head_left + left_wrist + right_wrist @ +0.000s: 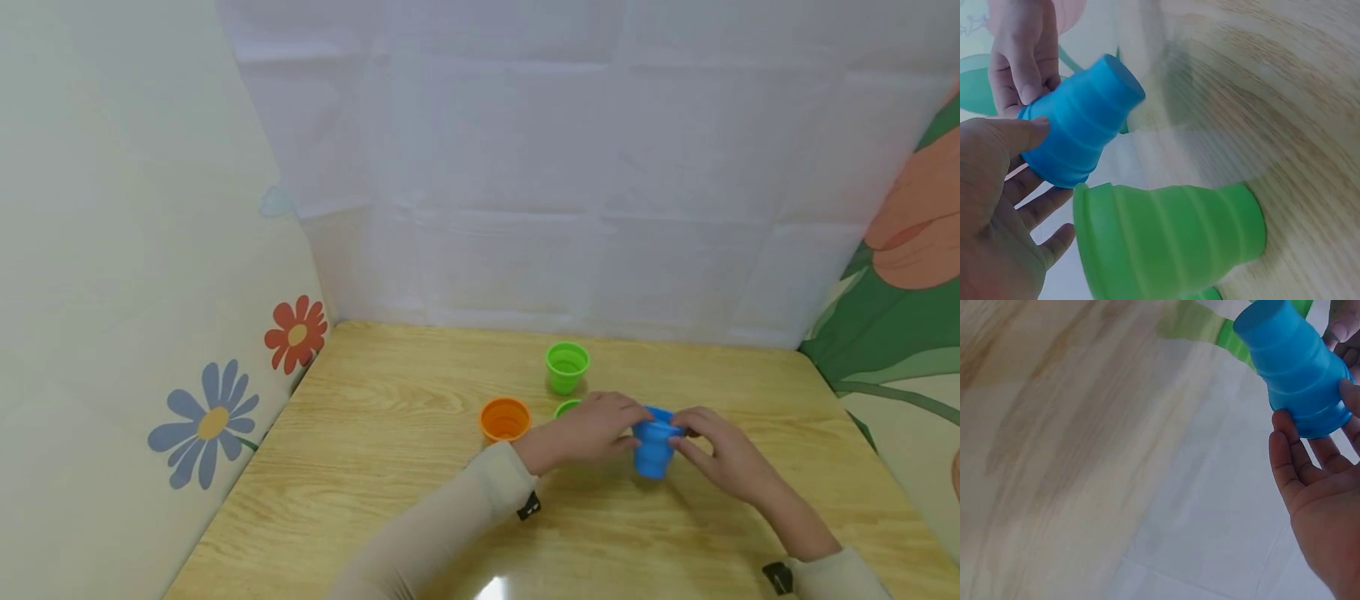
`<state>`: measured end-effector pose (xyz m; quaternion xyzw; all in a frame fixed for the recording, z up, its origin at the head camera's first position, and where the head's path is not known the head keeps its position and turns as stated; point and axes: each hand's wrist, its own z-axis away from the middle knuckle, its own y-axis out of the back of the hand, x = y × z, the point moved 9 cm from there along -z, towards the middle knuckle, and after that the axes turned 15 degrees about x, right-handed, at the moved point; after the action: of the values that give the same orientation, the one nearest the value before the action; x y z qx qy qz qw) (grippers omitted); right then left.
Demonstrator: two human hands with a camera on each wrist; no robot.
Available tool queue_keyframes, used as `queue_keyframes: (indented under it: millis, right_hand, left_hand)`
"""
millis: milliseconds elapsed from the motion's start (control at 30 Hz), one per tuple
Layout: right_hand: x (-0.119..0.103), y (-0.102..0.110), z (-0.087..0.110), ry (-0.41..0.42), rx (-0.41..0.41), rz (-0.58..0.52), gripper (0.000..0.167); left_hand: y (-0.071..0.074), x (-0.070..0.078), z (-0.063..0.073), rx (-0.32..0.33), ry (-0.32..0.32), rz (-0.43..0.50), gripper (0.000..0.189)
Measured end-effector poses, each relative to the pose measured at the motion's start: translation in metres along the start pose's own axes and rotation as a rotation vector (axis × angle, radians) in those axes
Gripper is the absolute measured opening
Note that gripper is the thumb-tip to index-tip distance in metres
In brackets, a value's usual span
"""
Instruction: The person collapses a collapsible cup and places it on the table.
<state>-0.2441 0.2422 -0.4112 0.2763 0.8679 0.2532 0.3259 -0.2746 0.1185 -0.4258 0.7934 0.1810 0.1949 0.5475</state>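
Note:
A blue ribbed cup (pixel 652 450) is held upright between both hands, in the right half of the head view. My left hand (pixel 592 429) pinches its rim from the left, thumb on the outer wall. From the right, my right hand (pixel 723 454) grips the same rim with fingers and thumb. Both wrist views show the underside of the blue cup (pixel 1082 125), which seems raised off the table. Next to the left hand stands a green ribbed cup (pixel 1166 237), mostly hidden by that hand in the head view.
A second green cup (pixel 566 375) stands farther back on the wooden table (pixel 375 467). An orange cup (pixel 505 429) is left of the left hand, its lower part behind the forearm. A white cloth (pixel 525 167) hangs along the back edge, with flower-patterned sheets at both sides.

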Motion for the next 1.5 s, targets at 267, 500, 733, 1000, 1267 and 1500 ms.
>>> queue_keyframes:
  millis: [267,500,733,1000,1267,1500]
  right_hand:
    - [-0.011,0.007,-0.005,-0.042,0.015,-0.128,0.025]
    - [-0.010,0.007,-0.008,-0.106,-0.003,-0.193,0.030]
    - [-0.020,0.002,-0.007,-0.091,-0.016,-0.233,0.029]
    - [-0.042,-0.013,-0.011,-0.044,-0.034,-0.280,0.029]
    - [-0.062,-0.039,-0.010,0.024,-0.068,-0.371,0.024]
    - [-0.081,-0.055,-0.011,0.030,-0.107,-0.400,0.017]
  left_hand:
    - [0.010,-0.003,-0.002,0.069,0.068,0.218,0.037]
    - [0.018,-0.011,0.003,0.088,0.185,0.459,0.035]
    - [0.028,-0.007,0.012,0.077,0.194,0.453,0.030]
    - [0.040,-0.013,0.036,0.097,0.257,0.563,0.032]
    - [0.049,-0.020,0.067,0.117,0.255,0.555,0.026]
    - [0.059,-0.023,0.092,0.183,0.236,0.536,0.025]
